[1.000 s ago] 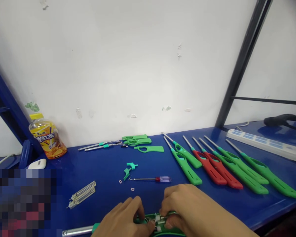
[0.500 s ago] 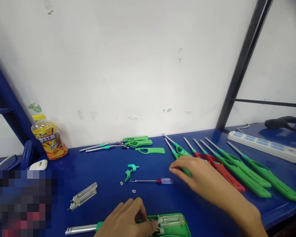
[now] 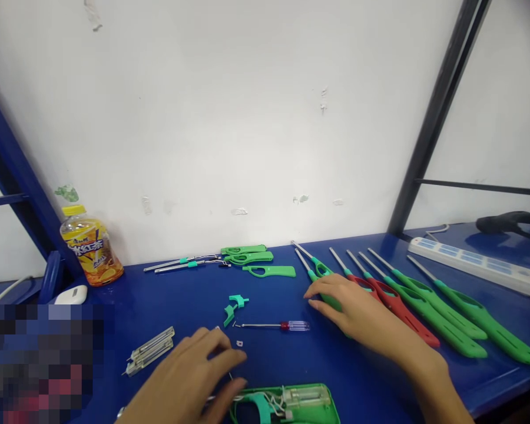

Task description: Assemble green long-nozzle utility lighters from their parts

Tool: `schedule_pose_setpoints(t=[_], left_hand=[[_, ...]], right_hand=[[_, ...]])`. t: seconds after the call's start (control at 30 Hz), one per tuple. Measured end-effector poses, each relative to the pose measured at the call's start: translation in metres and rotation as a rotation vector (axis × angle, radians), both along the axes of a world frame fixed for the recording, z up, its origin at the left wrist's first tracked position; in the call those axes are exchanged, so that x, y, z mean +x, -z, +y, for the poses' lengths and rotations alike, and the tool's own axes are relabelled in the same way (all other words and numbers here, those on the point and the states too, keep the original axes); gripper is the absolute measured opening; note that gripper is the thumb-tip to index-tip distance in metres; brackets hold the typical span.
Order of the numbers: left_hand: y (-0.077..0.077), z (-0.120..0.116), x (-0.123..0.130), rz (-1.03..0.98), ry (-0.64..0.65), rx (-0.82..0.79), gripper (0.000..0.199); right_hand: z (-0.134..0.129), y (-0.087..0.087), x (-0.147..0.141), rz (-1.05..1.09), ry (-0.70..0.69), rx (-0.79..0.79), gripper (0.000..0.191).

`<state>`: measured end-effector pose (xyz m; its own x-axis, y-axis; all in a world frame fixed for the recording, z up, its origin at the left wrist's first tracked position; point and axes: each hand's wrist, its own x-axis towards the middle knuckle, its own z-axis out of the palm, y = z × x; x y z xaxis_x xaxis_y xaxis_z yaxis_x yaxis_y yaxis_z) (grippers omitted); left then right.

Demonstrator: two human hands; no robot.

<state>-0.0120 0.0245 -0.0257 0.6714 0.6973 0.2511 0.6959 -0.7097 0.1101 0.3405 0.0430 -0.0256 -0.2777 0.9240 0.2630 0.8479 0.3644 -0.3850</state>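
My left hand (image 3: 194, 377) hovers low over an opened green lighter (image 3: 311, 415), thumb and forefinger apart. White wires, a teal trigger and a clear fuel tank (image 3: 307, 396) show in the lighter's shell; the hand covers its metal tube. A thin pale line shows between those fingers; I cannot tell what it is. My right hand (image 3: 357, 315) rests above the green handle of a whole lighter (image 3: 321, 268), its fingers loosely bent and parted. Between the hands lies a screwdriver (image 3: 297, 325) with a clear handle, near teal triggers (image 3: 236, 306) and a small white piece (image 3: 239, 343).
Clear fuel tanks (image 3: 151, 350) lie at the left. Lighter tubes (image 3: 176, 267) and green shell halves (image 3: 268, 271) are along the wall. Red lighters (image 3: 397, 303) and green lighters (image 3: 477, 315) line the right, by a power strip (image 3: 477, 262). A drink bottle (image 3: 92, 250) stands at the left.
My left hand has moved left and up off the lighter's middle, uncovering its trigger and wires, and its fingers have parted. My right thumb and forefinger have spread slightly.
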Motion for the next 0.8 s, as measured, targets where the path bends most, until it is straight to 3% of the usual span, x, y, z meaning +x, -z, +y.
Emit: schedule_pose_setpoints(t=[0.13, 0.23, 0.43, 0.63, 0.8], left_hand=[[-0.014, 0.012, -0.017, 0.070, -0.277, -0.045, 0.038], [-0.021, 0.019, -0.031, 0.126, -0.384, -0.097, 0.044], [-0.003, 0.025, -0.055, 0.053, -0.357, -0.069, 0.050], [0.020, 0.023, -0.057, 0.023, -0.365, -0.005, 0.043], [0.017, 0.017, -0.057, 0.059, -0.305, 0.008, 0.043]], right_hand=[[0.001, 0.004, 0.001, -0.008, -0.009, 0.011, 0.032], [-0.001, 0.008, 0.000, -0.024, 0.004, 0.033, 0.032], [0.009, 0.000, -0.013, -0.143, -0.058, 0.097, 0.031], [0.070, -0.003, -0.027, -0.384, -0.125, 0.116, 0.046], [0.091, 0.011, -0.035, -0.504, -0.097, 0.208, 0.031]])
